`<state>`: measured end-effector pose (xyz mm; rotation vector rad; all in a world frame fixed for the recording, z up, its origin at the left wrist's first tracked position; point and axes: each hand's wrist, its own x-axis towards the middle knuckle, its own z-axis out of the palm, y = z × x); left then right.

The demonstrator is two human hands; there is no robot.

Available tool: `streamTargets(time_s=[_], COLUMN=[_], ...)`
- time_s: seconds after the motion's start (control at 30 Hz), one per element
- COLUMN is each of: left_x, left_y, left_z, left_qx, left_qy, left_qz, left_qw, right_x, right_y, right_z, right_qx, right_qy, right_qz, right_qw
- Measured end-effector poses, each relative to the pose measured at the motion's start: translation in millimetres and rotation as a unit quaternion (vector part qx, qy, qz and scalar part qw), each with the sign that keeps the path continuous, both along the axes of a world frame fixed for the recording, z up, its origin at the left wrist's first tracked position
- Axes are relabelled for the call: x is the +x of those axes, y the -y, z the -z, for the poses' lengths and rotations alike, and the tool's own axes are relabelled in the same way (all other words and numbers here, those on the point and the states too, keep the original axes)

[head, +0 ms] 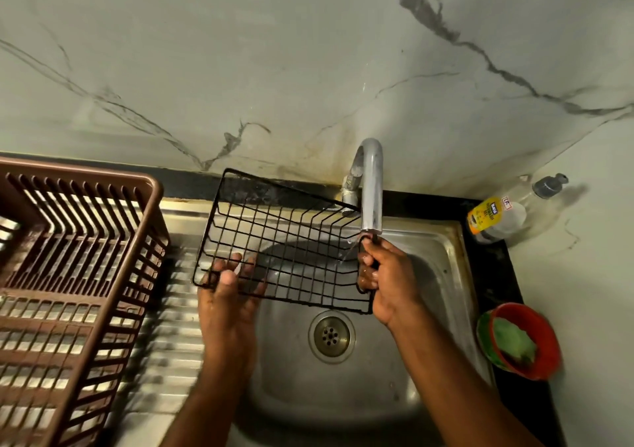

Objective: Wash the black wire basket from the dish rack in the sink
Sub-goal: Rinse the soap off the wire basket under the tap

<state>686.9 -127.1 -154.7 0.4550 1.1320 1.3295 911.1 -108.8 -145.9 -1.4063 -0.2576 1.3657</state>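
Both forearms come up from the bottom edge toward the black wire basket [284,240], held up over the steel sink [442,264], right under the tap [370,185]. Left hand [228,292] pinches the basket's near-left corner, thumb on top and fingers spread underneath. Right hand [384,278] has its fingers curled tight around the right end wire, water trickling onto it. Brown dish rack [75,275] sits on the drainboard to the left; soap bottle [504,213] and red bowl [525,340] are off to the right.
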Motion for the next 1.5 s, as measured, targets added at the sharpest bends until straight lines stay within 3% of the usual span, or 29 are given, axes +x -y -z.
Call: streamTargets(time_s=[0.17,0.37,0.67,0.8,0.87,0.93,0.97,1.07,1.1,1.17,1.27,1.37,1.43,1.5], left_x=[-38,-47,6,28,37,48,52,59,61,64,60,56,55,52], left_y=[-5,-9,-22,-22,-20,-22,-23,-29,-30,-28,-22,-11,-5,-1], left_z=[7,13,31,33,26,14,7,1,1,8,26,46,51,55], left_qx=[-0.052,-0.114,-0.192,-0.122,-0.110,-0.197,-0.251,-0.314,-0.327,-0.358,-0.394,-0.345,-0.313,-0.292], left_qy=[-0.028,-0.098,-0.154,-0.317,-0.329,-0.173,-0.070,0.161,0.183,0.172,0.176,0.124,0.094,0.061], left_qz=[0.091,0.252,0.268,0.245,0.218,0.264,0.295,0.325,0.319,0.293,0.234,0.226,0.221,0.235], left_qw=[0.994,0.956,0.931,0.908,0.912,0.928,0.919,0.877,0.871,0.870,0.871,0.902,0.919,0.925], right_x=[15,29,55,44,33,20,13,-8,-14,-17,-18,-21,-20,-15], right_y=[16,38,58,70,80,92,99,123,131,143,150,154,155,143], right_z=[-6,-9,-36,-50,-52,-55,-53,-29,-18,-2,4,-2,-11,-18], right_qx=[-0.027,-0.010,0.034,0.047,0.055,0.102,0.139,0.276,0.303,0.315,0.305,0.293,0.294,0.249], right_qy=[0.046,0.063,0.056,0.169,0.322,0.450,0.503,0.665,0.694,0.725,0.718,0.706,0.681,0.639], right_qz=[-0.002,-0.013,0.025,-0.011,-0.069,-0.137,-0.170,-0.269,-0.291,-0.311,-0.348,-0.381,-0.372,-0.361], right_qw=[0.999,0.998,0.998,0.985,0.943,0.877,0.836,0.640,0.585,0.527,0.520,0.520,0.559,0.632])
